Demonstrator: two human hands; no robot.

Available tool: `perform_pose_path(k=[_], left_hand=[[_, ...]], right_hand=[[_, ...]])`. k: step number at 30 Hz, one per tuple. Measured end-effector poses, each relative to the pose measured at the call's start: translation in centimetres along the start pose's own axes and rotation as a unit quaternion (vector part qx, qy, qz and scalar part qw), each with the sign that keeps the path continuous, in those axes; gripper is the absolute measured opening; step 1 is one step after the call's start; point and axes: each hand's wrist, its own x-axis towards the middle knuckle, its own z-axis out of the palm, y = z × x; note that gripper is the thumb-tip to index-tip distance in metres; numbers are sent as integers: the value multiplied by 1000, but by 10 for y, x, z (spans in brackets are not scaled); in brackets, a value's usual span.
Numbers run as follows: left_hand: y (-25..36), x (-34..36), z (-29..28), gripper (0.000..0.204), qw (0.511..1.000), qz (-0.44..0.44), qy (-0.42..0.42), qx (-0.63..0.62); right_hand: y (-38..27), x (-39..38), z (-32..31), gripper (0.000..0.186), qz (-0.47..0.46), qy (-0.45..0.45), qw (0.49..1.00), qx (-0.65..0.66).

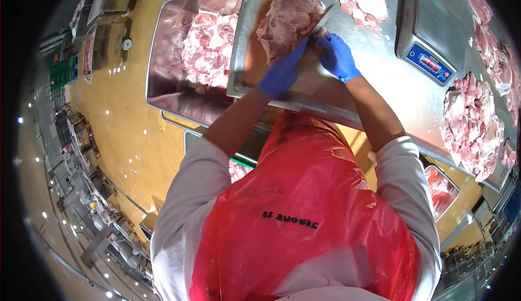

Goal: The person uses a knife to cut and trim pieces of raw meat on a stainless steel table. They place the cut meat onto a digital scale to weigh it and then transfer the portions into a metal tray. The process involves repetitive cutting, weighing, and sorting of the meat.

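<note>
On the steel table (380, 84), a large slab of raw pale-pink meat (290, 21) lies in front of me. My left hand (285, 73), in a blue glove and slightly blurred, is closed around a knife (321, 23). The blade points away and to the right, along the slab's right edge. My right hand (337, 58), also gloved in blue, has its fingers curled just right of the knife. It pinches a small bit of meat at the slab's edge; its fingertips are partly hidden.
Left of the table stands a deep steel tub (157, 73) with meat pieces (209, 51) inside. More cut meat (361, 0) lies beyond my right hand. A digital scale (431, 35) sits to the right, with a meat pile (472, 124) past it. My red apron (304, 208) hangs against the table's edge.
</note>
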Motion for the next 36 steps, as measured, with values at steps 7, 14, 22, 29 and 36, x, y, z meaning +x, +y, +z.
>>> perform_pose_path(k=[7, 14, 22, 29, 36], left_hand=[[14, 25, -9, 71, 998, -19, -68, -4], [7, -25, -19, 72, 983, -101, -151, 41], [12, 20, -11, 70, 990, 30, -136, -19], [19, -36, -65, 69, 957, -88, -275, 30], [8, -26, -30, 75, 950, -20, -190, -249]], right_hand=[[18, 16, -19, 15, 19, -8, 1000, -9], [5, 12, -25, 17, -22, -5, 999, 35], [-7, 12, -56, 23, -64, -92, 993, 26], [0, 9, -76, 21, 115, -23, 991, 61], [-50, 32, -95, 17, 0, 14, 992, 124]])
